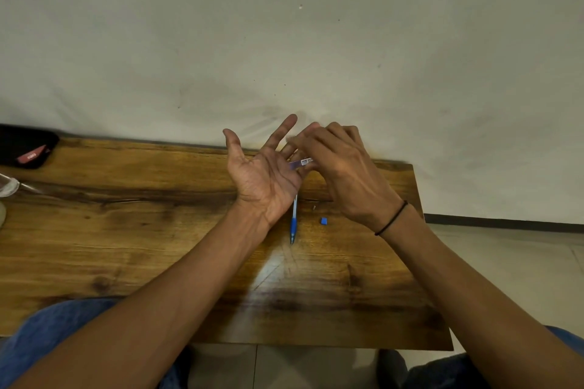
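My left hand is raised palm up above the wooden table, its fingers spread and straight. My right hand, seen from the back, grips a thin pen barrel with a white label, whose end reaches over my left fingers. A blue pen part with a metal tip lies on the table below my left hand. A small blue cap lies to its right, and a tiny dark piece lies just above the cap.
A black pouch with a red tag lies at the table's far left corner. Pale objects poke in from the left edge. The wall stands right behind the table. The table's right edge drops to a tiled floor.
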{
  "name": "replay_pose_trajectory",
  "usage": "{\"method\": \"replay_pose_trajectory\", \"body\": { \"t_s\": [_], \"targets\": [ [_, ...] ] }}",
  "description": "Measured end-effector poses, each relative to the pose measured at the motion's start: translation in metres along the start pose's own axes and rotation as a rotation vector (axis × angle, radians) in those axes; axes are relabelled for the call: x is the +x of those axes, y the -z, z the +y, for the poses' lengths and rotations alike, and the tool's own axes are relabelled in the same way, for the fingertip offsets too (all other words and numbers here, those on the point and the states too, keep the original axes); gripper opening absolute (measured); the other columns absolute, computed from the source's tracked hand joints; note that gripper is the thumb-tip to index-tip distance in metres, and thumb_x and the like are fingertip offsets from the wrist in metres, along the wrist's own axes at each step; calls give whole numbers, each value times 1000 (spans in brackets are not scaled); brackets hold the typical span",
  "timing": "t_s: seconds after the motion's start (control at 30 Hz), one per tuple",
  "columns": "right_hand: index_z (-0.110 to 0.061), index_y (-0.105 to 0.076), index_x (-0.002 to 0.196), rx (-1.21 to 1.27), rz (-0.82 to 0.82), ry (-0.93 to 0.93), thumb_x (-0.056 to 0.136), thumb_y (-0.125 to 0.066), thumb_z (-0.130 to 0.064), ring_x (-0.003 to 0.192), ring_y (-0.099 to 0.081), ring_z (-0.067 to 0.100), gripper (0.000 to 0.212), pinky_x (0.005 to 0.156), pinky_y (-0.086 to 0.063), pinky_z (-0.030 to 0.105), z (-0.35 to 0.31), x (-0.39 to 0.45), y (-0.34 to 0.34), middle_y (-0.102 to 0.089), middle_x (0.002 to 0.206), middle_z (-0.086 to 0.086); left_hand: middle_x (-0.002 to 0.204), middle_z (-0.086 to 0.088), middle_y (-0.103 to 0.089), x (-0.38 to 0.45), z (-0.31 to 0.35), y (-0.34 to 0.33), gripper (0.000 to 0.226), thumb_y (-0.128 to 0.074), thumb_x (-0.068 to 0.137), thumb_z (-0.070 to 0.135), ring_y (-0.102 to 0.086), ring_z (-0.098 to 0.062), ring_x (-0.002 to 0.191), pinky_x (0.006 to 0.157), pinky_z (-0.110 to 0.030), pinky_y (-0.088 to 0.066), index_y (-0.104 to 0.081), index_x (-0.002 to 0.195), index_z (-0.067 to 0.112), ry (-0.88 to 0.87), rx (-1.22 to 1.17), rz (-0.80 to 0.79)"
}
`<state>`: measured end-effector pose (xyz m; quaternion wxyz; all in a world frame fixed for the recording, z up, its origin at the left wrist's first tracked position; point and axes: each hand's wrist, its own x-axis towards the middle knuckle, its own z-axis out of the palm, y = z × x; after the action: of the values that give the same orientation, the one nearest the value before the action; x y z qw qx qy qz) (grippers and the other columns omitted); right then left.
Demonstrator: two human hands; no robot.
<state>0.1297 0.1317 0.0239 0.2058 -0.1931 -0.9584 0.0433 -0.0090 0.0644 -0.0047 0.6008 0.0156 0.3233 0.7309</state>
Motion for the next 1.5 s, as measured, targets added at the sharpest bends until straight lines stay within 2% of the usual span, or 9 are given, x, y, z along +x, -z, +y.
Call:
{"method": "replay_pose_trajectory", "body": {
  "t_s": [0.1,0.23,0.37,0.63,0.77,0.87,1.07,1.2,1.5],
  "targets": [
    [-15,-73,111,-17,2,27,80,-75,6,105,-53,23,37,88,-30,31,2,-2,-1,-64,109,4,148,-31,-57,-1,1,-1,113,-16,88,92,-44,-45,149,120,-54,-36,-48,154,7,6,2,-12],
    [-14,-67,124,-3,1,-15,77,-75,7,108,-52,22,52,90,-33,32,-2,-2,-2,-64,114,3,148,-32,-56,-2,2,-3,113,-16,88,93,-51,-44,143,112,-55,-45,-47,155,7,9,-9,-19],
    [-15,-71,111,-2,-2,8,77,-76,9,105,-53,23,42,88,-31,32,-1,-2,-2,-64,109,3,147,-32,-57,-4,4,-5,113,-16,88,93,-65,-39,121,91,-46,-61,-48,155,6,19,-30,-42],
    [-18,-69,113,5,-9,-23,78,-78,6,104,-54,21,44,88,-36,35,-1,-3,-3,-63,111,-1,147,-32,-57,-1,2,-3,112,-16,89,92,-45,-47,148,121,-60,-34,-48,155,7,33,-57,-67],
    [-21,-69,112,20,27,-34,82,-78,7,103,-56,22,42,87,-38,36,3,-4,-5,-64,113,-3,145,-31,-60,-1,5,-4,109,-19,89,91,-54,-45,142,107,-57,-50,-50,154,8,24,-69,-77],
    [-19,-69,113,5,49,-70,85,-78,5,101,-57,23,38,87,-32,31,6,-4,-5,-65,108,1,138,-27,-66,0,8,-3,97,-29,93,84,-62,-38,132,108,-53,-47,-59,146,9,-26,-3,-16],
    [-8,-67,131,35,91,-190,95,-69,2,102,-61,31,37,89,-36,38,11,-3,5,-68,106,10,85,-6,-75,7,22,2,45,-56,98,47,-58,-11,69,67,-28,-45,-78,113,11,-223,236,393],
    [-5,-76,111,28,104,-205,93,-70,6,98,-61,34,21,86,-39,42,19,-4,11,-68,101,12,74,-2,-70,4,19,0,29,-59,97,35,-53,-9,62,66,-27,-42,-79,97,15,-261,353,373],
    [-5,-76,111,-4,132,-232,92,-73,5,97,-62,35,22,83,-39,43,20,-4,11,-68,101,13,78,-4,-69,-1,6,-3,15,-65,93,13,-56,-12,68,70,-33,-45,-78,96,8,-324,605,226]
  ]
}}
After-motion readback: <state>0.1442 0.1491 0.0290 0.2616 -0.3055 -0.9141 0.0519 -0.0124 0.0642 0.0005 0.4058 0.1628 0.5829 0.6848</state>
